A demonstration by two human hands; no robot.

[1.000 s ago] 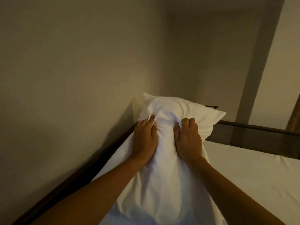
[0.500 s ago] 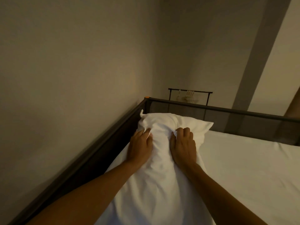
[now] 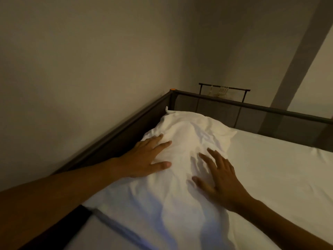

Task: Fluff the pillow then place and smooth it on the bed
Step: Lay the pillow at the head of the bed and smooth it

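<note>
A white pillow [image 3: 189, 134] lies flat on the white-sheeted bed [image 3: 279, 168], its far end in the corner by the dark bed frame. The pillowcase is creased in the middle. My left hand [image 3: 144, 159] rests palm down on the pillow's left side, fingers spread. My right hand [image 3: 218, 177] lies flat on the right side of the pillow with its fingers apart. Neither hand grips the fabric.
A dark bed frame rail [image 3: 252, 107] with mesh panels runs along the head and left side of the bed. A beige wall [image 3: 72, 69] stands close on the left. Behind the headboard stands a dark rack [image 3: 224, 88] with pale hangers.
Both hands let go of the bunched pillowcase and opened flat. The pillow, held upright a second ago, came down and now lies on the bed.
</note>
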